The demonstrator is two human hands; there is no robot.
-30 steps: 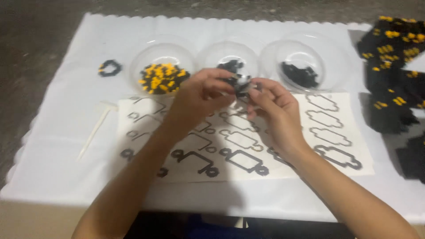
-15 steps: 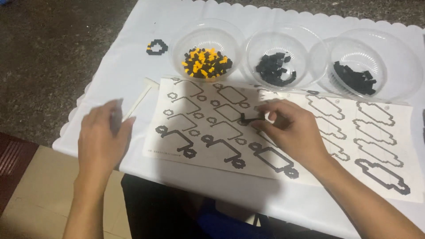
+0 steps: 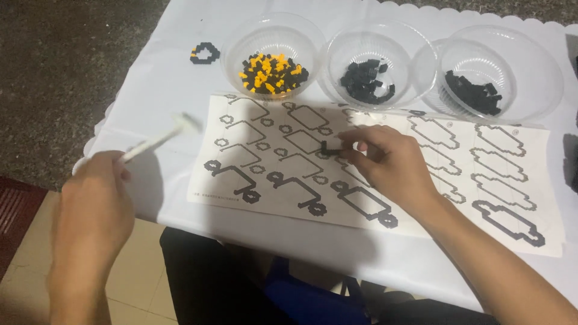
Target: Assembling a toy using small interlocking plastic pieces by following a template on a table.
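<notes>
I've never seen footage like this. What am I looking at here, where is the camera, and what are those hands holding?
No machine here: these are a person's two bare hands, filmed by a camera worn on the head and looking down, so you see what the person sees.

The surface is a table under a white cloth. On it lies a paper sheet printed with rows of blocky outlines. Behind it stand three clear bowls: one with yellow and black small pieces, and two with black pieces. A small finished ring of pieces lies left of the bowls.

The left hand grips a thin white stick, blurred by motion. The right hand rests on the sheet, pinching a small black piece at its fingertips.
</notes>
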